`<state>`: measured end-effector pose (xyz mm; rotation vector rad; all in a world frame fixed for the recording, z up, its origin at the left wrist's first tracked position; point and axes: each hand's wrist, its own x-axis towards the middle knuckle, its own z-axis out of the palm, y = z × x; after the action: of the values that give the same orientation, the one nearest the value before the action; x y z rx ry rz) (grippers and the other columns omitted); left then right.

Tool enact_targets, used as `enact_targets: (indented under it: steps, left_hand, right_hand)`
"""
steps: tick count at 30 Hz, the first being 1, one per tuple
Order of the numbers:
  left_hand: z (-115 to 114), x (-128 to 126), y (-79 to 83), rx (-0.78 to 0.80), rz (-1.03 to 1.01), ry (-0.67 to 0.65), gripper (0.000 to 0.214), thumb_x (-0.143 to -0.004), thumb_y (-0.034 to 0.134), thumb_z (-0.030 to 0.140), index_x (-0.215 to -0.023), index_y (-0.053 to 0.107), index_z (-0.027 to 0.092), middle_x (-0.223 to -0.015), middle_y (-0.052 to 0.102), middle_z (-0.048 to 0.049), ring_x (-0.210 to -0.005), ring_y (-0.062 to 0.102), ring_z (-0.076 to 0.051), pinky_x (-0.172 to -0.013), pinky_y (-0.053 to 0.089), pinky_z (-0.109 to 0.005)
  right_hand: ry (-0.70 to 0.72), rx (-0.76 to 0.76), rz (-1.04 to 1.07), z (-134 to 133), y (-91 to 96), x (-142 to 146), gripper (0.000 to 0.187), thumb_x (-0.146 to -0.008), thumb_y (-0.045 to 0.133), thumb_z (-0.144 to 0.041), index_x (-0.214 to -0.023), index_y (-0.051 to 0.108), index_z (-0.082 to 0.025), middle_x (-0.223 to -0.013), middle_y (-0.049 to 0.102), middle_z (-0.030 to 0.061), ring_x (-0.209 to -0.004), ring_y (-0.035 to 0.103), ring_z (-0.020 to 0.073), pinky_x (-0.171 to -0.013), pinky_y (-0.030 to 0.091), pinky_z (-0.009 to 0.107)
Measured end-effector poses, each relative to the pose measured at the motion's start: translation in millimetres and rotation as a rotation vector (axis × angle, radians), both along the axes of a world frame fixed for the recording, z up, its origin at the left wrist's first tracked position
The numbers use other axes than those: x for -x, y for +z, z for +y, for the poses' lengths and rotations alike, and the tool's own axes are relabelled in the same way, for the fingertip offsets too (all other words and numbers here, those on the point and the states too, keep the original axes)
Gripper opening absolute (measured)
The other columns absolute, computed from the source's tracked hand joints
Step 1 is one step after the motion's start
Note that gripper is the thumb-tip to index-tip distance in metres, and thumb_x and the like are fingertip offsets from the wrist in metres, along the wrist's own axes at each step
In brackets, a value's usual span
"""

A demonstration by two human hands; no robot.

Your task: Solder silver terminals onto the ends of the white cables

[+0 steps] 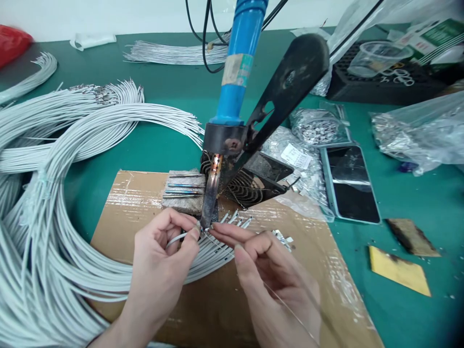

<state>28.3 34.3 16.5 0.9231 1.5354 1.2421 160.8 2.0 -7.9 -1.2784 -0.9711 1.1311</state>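
Observation:
My left hand (163,263) is closed, its thumb and fingertips pinching a white wire (175,239) right at the iron's tip. My right hand (277,278) is closed on a thin solder wire (290,310), which trails down across the palm; its outstretched fingertips are beside the same spot. A soldering iron (232,94) with a blue handle is clamped above, its dark bit (209,203) pointing down between my hands. Under my hands lies a bundle of white wires (213,265). Fingertips and the bit partly hide the wire's end.
Coiled white wires (54,208) fill the left side. A cardboard sheet (119,203) covers the green table (174,87). Behind the bit are a grey block (181,205) and a black fan (246,186). A phone (350,183), bags of metal parts (317,126) and a yellow sponge (398,270) lie right.

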Motion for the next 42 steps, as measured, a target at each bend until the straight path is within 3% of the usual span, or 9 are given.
enact_targets:
  steps: [21, 42]
  left_hand:
    - [-1.2, 2.6, 1.4, -0.02, -0.025, -0.015, 0.015, -0.072, 0.075, 0.006, -0.065, 0.069, 0.019, -0.071, 0.072, 0.0032, -0.068, 0.067, -0.008, -0.063, 0.052, -0.012]
    - [-0.5, 2.8, 1.2, -0.026, 0.018, -0.022, 0.014, -0.071, 0.074, 0.008, -0.063, 0.069, 0.018, -0.071, 0.073, 0.0024, -0.067, 0.068, -0.009, -0.061, 0.053, -0.012]
  right_hand:
    - [0.012, -0.009, 0.028, 1.5, 1.4, -1.4, 0.024, -0.098, 0.069, -0.023, -0.074, 0.063, -0.024, -0.112, 0.084, 0.0049, -0.105, 0.081, 0.0222, -0.092, 0.066, 0.031]
    - [-0.075, 0.083, 0.044, -0.6, 5.9, 7.3, 0.027, -0.096, 0.069, -0.028, -0.071, 0.06, -0.024, -0.107, 0.084, 0.0057, -0.101, 0.079, 0.023, -0.093, 0.063, 0.036]
